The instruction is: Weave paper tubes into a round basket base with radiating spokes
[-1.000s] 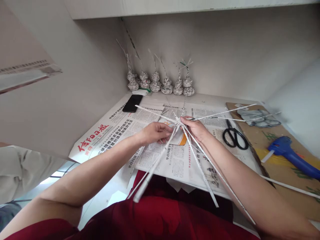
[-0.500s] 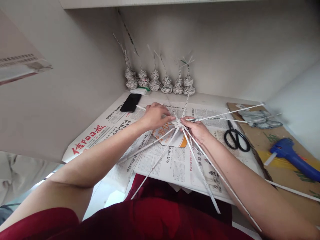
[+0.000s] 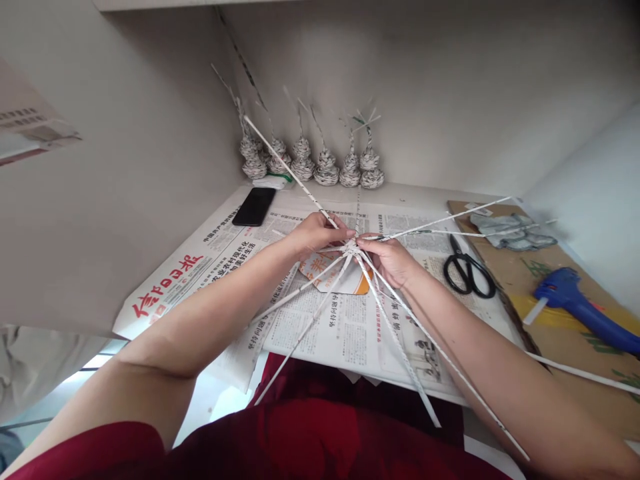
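**As the left hand (image 3: 320, 232) and right hand (image 3: 390, 257) close in, pale strips (image 3: 399, 339) fan out from a woven hub (image 3: 352, 248)**

While both hands work near the middle of the frame, the hub sits between their fingertips, above a printed card (image 3: 315, 270) with orange lettering; whether it touches the card is hard to make out. The left hand is narrowed, its thumb reaching to the hub's upper left edge, and one speckled strip (image 3: 300, 181) slants from it toward the upper left of the frame. The right hand pinches the hub's right edge between thumb and fingers. Other strips spread toward the lower left, lower right and right of the frame.

Printed newspaper (image 3: 345, 333) lies beneath the card. Right of centre, black-handled scissors (image 3: 469, 275) rest near the right forearm. At the frame's right, a blue glue gun (image 3: 575, 300) and a crumpled grey piece (image 3: 520, 235) lie on brown cardboard (image 3: 570, 413).

A black phone (image 3: 254, 207) lies left of centre, and gourd-shaped woven pieces (image 3: 327, 172) stand in a row along the upper middle. Red clothing (image 3: 320, 440) fills the bottom of the frame.
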`<state>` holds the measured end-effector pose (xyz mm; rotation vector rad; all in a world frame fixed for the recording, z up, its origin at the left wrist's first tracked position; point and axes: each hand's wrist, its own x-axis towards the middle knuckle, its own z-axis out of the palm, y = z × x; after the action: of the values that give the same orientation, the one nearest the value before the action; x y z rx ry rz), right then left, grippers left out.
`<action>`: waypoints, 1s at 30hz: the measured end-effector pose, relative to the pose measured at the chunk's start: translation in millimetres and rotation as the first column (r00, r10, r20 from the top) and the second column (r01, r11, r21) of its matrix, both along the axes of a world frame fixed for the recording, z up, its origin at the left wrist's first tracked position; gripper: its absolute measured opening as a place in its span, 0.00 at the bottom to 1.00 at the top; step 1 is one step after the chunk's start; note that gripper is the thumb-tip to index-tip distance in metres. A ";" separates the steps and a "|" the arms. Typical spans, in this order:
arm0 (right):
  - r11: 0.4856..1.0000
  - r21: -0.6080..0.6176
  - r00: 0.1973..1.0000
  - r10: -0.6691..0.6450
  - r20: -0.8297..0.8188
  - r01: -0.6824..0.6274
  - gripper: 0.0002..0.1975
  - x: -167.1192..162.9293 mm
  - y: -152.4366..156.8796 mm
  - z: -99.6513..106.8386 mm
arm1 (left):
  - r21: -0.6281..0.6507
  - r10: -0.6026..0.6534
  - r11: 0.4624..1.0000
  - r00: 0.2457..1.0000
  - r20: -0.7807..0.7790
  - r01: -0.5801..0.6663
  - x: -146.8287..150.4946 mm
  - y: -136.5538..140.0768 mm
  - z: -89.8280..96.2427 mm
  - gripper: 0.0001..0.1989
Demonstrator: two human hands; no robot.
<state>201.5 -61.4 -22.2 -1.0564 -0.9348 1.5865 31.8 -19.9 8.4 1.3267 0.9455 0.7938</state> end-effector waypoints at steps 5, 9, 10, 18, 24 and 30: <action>0.999 0.031 0.998 0.026 0.053 -0.028 0.12 2.6 -0.7 -0.6 | -0.121 -0.132 0.985 0.989 -0.074 0.122 2.7 4.9 0.2 0.10; 0.995 0.057 0.982 0.070 0.177 -0.081 0.14 4.6 2.0 -4.0 | -0.110 -0.084 0.991 0.993 -0.082 0.074 2.0 5.1 -7.2 0.06; 0.995 0.052 0.980 0.077 0.185 -0.088 0.15 4.7 2.8 -4.7 | -0.109 -0.055 0.993 0.995 -0.083 0.045 1.2 4.7 -8.6 0.06; 0.998 -0.035 0.994 0.045 0.098 -0.042 0.10 5.8 3.1 5.8 | -0.163 0.173 0.971 0.985 -0.009 -0.172 -6.6 9.0 -14.2 0.05; 0.949 0.212 0.888 -0.295 0.352 0.232 0.07 16.0 10.0 5.4 | -0.270 0.390 0.895 0.917 0.087 -0.355 -4.5 2.7 -15.3 0.06; 0.706 0.679 0.542 -0.657 0.524 0.201 0.10 21.7 6.3 6.2 | -0.178 0.423 0.901 0.890 0.170 -0.395 -3.9 0.5 5.9 0.08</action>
<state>223.3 -55.1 -16.0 -1.3896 -1.3982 0.3151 27.9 -19.4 14.3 0.9106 1.1103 1.1441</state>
